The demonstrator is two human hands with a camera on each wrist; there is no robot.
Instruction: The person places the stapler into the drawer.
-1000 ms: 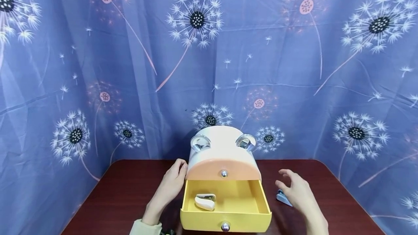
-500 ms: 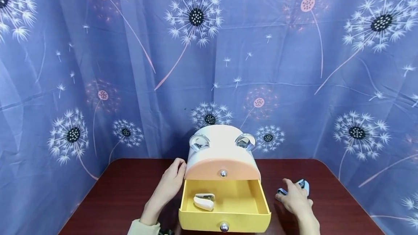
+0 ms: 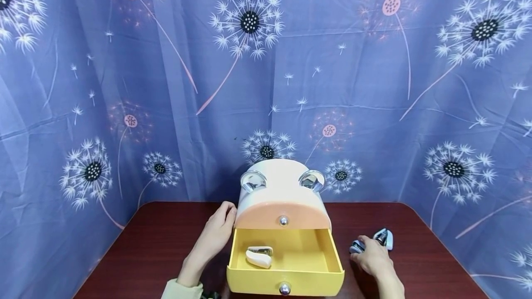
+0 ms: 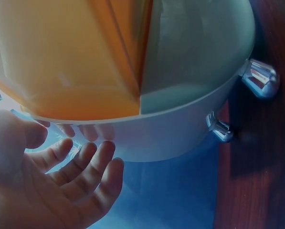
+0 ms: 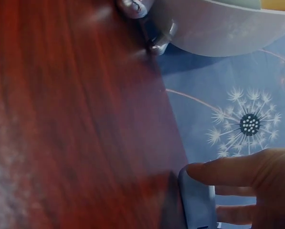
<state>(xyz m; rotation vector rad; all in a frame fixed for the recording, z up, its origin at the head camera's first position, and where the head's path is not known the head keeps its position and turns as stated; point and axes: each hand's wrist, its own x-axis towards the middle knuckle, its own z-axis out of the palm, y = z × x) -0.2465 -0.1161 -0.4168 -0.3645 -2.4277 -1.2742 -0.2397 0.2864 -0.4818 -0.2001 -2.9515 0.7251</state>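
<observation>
A small white desktop drawer cabinet (image 3: 279, 187) has a peach top front and its yellow drawer (image 3: 299, 277) pulled out. Inside the drawer lies a white mini stapler (image 3: 258, 259). My left hand (image 3: 213, 239) rests beside the cabinet's left side, fingers loosely bent near the wall in the left wrist view. To the right, my right hand (image 3: 373, 258) pinches a blue stapler (image 5: 197, 198), its thumb on the end. In the head view, blue parts (image 3: 384, 238) show on both sides of the fingers; whether they are one piece I cannot tell.
The cabinet stands on a dark red wooden table (image 3: 166, 234). Chrome ear-shaped rings (image 3: 253, 181) stick out on top, and a round knob (image 3: 284, 289) juts from the drawer front. Behind hangs a blue dandelion-print curtain (image 3: 232, 82).
My right hand has come down onto the blue stapler and its fingers have closed around it. The left hand stays beside the cabinet.
</observation>
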